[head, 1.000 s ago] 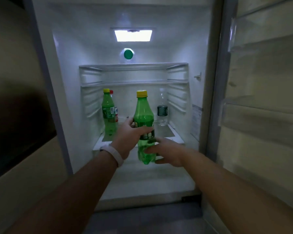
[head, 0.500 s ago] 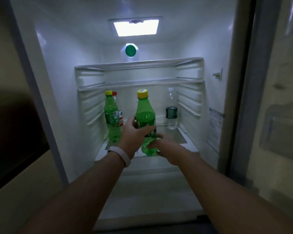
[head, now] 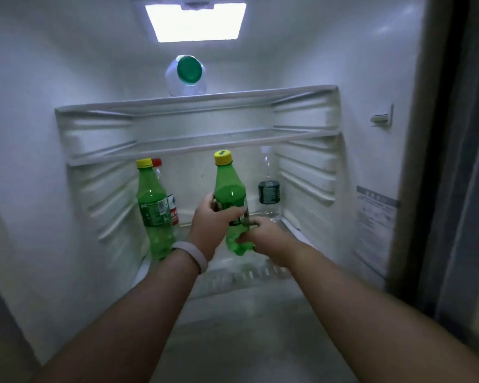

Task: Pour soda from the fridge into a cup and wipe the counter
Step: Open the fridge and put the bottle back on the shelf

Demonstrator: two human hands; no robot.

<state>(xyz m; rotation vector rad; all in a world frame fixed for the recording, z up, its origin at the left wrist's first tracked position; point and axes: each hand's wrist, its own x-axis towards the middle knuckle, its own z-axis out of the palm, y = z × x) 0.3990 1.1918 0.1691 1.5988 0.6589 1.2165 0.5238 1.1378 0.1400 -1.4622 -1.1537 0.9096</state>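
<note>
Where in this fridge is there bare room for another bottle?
The middle shelf looks bare. Below, a gap lies between the left green bottle and the held green bottle. Crowded where the left hand and right hand grip it, near the clear bottle.

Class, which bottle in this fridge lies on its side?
The green-capped clear bottle on the top shelf: its cap faces us, while all the others stand upright.

No print is legible: labels on the left green bottle (head: 153, 210) and clear bottle (head: 268, 192), and the wall sticker (head: 374, 217), are blurred.
</note>
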